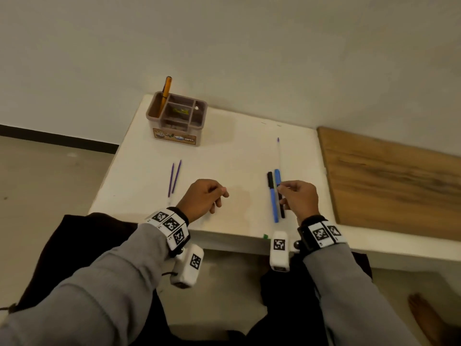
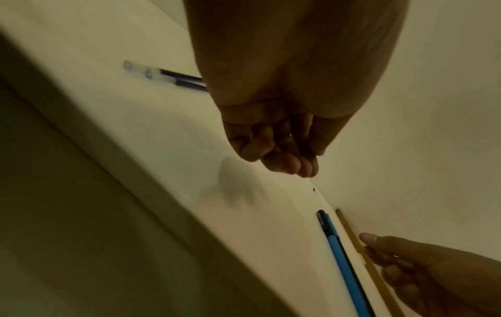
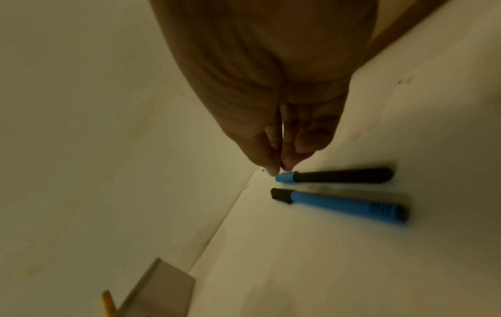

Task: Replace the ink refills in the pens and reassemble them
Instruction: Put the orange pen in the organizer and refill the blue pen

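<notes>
Two pens lie side by side on the white table (image 1: 237,156), right of centre. One is a blue pen with a black cap (image 1: 274,203) (image 3: 339,204) (image 2: 344,263). The other is a black pen with a blue cap (image 1: 282,211) (image 3: 341,175). My right hand (image 1: 296,196) (image 3: 282,154) hovers just over them, fingers loosely curled, thumb and fingertips close together above the blue cap, holding nothing I can see. My left hand (image 1: 207,196) (image 2: 282,154) hangs over the table's middle, loosely curled and empty. Two purple refills (image 1: 175,178) (image 2: 176,78) lie at the left. A clear, nearly empty refill (image 1: 278,151) lies beyond the pens.
A brown compartment organizer (image 1: 177,118) (image 3: 160,287) stands at the table's far left corner with an orange pen (image 1: 166,92) upright in it. A wooden board (image 1: 389,181) adjoins the table on the right. The table's front edge runs just under my wrists.
</notes>
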A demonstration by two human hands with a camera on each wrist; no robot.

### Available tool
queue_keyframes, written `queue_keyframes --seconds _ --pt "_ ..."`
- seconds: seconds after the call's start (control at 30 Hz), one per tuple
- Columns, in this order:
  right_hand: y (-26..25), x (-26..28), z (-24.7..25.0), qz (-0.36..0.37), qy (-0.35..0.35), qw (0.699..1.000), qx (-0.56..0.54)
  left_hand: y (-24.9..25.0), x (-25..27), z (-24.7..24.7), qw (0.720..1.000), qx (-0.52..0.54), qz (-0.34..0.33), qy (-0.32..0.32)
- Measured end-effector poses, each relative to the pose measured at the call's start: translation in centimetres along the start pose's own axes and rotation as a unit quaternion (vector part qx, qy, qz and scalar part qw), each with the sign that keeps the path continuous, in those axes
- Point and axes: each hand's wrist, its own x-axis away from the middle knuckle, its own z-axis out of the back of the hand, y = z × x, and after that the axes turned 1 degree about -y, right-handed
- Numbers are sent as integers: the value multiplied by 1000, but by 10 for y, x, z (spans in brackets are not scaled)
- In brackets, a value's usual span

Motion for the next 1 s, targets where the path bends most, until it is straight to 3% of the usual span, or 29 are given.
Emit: queue_keyframes --seconds 0.23,0.43,0.53,0.6,0.7,0.77,0.9,1.0 --pt "12 -3 3 48 -5 990 131 -7 5 -8 999 -28 -5 17" --pt "2 0 -14 27 -62 966 249 -8 8 -10 999 -40 -2 4" --pt "-14 15 -25 61 -84 977 184 -3 11 -10 999 -33 -23 5" --pt "-28 36 -36 75 -146 983 84 2 13 -11 999 -11 -38 21" --pt "-42 63 -56 73 -259 963 17 5 13 -11 998 30 -43 39" --pt "-45 69 -63 74 -297 952 17 5 12 -9 998 27 -42 49" --pt "-51 66 -63 71 -203 976 -42 4 16 -6 998 17 -44 47" --pt "-51 64 -63 66 -203 969 -122 6 17 -4 996 2 -69 56"
